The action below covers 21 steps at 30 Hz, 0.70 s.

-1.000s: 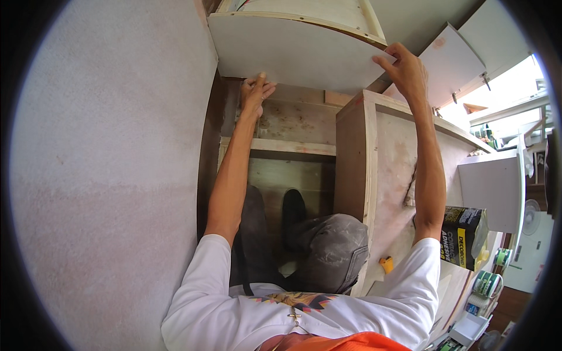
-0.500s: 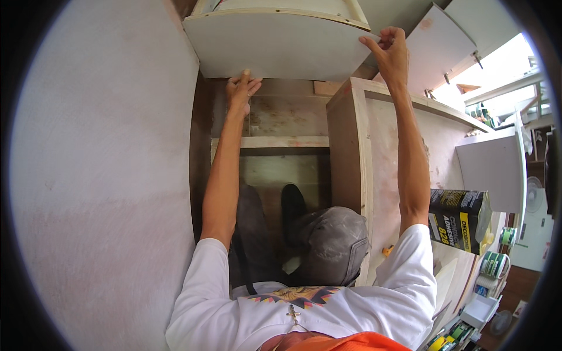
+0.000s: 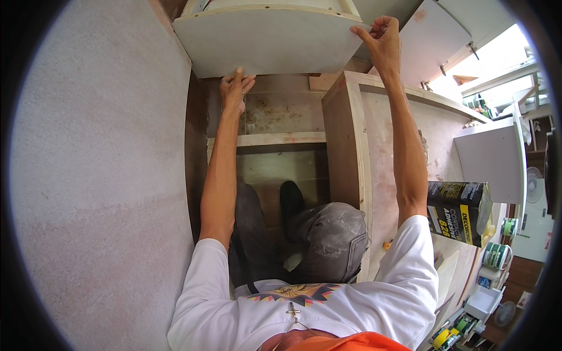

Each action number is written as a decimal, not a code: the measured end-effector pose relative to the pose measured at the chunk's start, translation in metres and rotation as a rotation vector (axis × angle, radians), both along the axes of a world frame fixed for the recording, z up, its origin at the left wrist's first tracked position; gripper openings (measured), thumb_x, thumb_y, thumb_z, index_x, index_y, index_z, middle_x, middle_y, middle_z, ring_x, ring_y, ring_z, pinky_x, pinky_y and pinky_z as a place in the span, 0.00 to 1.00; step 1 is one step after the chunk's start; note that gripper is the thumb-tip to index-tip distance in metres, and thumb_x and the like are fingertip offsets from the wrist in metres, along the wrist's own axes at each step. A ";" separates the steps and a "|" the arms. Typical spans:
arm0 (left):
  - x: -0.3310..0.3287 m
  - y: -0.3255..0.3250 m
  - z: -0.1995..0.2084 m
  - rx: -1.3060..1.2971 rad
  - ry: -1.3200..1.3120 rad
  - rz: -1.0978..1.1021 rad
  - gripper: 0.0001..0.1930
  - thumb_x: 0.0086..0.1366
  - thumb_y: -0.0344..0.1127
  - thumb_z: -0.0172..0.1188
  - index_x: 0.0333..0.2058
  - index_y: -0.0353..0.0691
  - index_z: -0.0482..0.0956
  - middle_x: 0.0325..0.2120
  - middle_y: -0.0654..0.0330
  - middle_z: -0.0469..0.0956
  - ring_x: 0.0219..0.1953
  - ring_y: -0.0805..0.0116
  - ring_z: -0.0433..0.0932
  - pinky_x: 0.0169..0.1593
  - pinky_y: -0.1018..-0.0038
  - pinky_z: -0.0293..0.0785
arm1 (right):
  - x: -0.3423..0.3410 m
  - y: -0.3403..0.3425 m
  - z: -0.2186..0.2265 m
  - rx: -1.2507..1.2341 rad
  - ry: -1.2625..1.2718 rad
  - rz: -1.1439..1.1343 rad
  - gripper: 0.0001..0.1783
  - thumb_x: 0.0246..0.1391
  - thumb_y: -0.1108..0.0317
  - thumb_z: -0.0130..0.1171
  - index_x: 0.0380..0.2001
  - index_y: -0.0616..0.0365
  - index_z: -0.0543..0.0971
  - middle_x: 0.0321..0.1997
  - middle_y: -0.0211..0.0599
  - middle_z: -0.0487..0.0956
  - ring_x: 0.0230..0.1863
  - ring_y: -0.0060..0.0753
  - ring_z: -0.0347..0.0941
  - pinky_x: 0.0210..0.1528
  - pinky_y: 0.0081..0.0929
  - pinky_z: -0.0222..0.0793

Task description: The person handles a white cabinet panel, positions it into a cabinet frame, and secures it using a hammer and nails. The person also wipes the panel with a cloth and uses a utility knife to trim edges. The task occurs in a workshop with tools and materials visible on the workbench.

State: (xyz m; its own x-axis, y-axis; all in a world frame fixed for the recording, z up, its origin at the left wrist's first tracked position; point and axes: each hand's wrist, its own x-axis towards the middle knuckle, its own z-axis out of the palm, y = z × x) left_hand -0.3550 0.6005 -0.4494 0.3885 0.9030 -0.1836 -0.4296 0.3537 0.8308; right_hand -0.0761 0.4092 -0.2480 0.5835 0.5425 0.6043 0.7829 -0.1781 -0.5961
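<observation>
A pale, flat, smooth sheet panel point(image 3: 266, 42) stands along the front of a wooden frame point(image 3: 263, 8) at the far end. My left hand point(image 3: 235, 91) grips its lower edge left of the middle, thumb on the pale face and fingers curled at the edge. At the panel's right end, my right hand point(image 3: 383, 48) pinches the corner between thumb and fingers. The panel's back is hidden from me.
A large pale board point(image 3: 105, 175) rises at my left. On the right lies a wood-edged cabinet point(image 3: 351, 128) with a black and yellow adhesive can point(image 3: 459, 212) on it. A wooden crossbar point(image 3: 281, 139) spans the opening before my legs. Edging rolls point(image 3: 496, 256) sit further right.
The whole view has shifted slightly, so panel, hands and cabinet appear a little further up and left. Both hands keep their places on the panel.
</observation>
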 end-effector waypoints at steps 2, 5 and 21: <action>-0.002 0.002 -0.003 -0.001 -0.008 0.008 0.30 0.68 0.41 0.67 0.50 0.24 0.60 0.39 0.47 0.74 0.42 0.51 0.84 0.50 0.59 0.86 | -0.003 0.001 0.002 -0.002 0.001 0.005 0.34 0.45 0.57 0.81 0.45 0.65 0.70 0.36 0.34 0.76 0.35 0.23 0.73 0.40 0.23 0.75; -0.001 0.003 -0.004 -0.002 -0.009 0.020 0.30 0.68 0.41 0.68 0.50 0.24 0.60 0.39 0.47 0.74 0.41 0.51 0.84 0.50 0.58 0.86 | -0.005 0.002 0.002 0.001 -0.010 -0.001 0.35 0.45 0.57 0.81 0.45 0.65 0.70 0.36 0.34 0.77 0.35 0.24 0.73 0.41 0.24 0.76; 0.005 -0.004 0.005 -0.037 0.011 0.072 0.27 0.69 0.39 0.66 0.50 0.26 0.59 0.40 0.46 0.74 0.42 0.51 0.84 0.50 0.60 0.87 | -0.013 0.003 0.005 0.065 0.052 0.005 0.33 0.44 0.56 0.79 0.44 0.62 0.70 0.35 0.38 0.79 0.34 0.32 0.77 0.41 0.32 0.76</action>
